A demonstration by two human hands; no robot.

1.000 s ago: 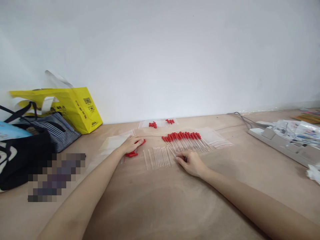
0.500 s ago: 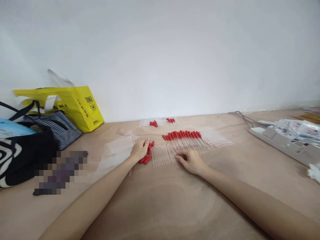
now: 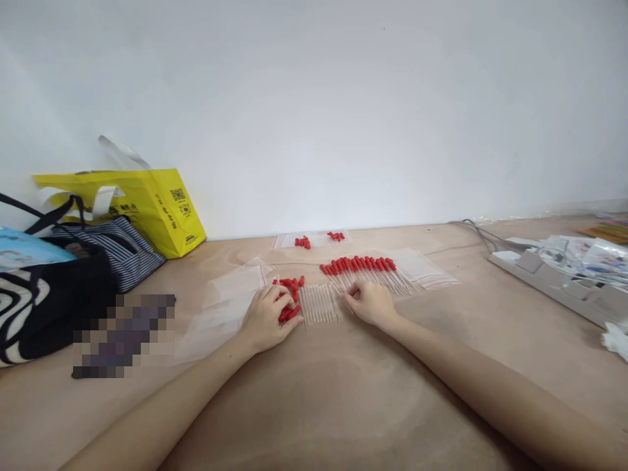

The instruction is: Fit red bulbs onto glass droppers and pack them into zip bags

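My left hand (image 3: 267,318) curves over a small heap of red rubber bulbs (image 3: 293,286), its thumb and fingers apart around the nearest ones. To the right of the heap lies a row of thin clear tubes (image 3: 321,304), side by side. My right hand (image 3: 371,303) is closed in a pinch at the right end of that row; what its fingertips hold, if anything, is hidden. Just beyond it, several droppers with red bulbs (image 3: 366,263) lie in a slanted row, their tubes pointing towards me and partly covered by the hand.
Clear zip bags lie left (image 3: 216,317) and right (image 3: 424,268) of the rows. Another bag (image 3: 318,239) with red bulbs on it lies near the wall. A yellow bag (image 3: 189,216) and a black bag (image 3: 59,314) stand left; a power strip (image 3: 549,288) lies right.
My left hand has drawn back towards me, its fingers spreading over the near bulbs and uncovering more of the heap. My right hand has shifted slightly forward, towards the red-bulbed droppers.
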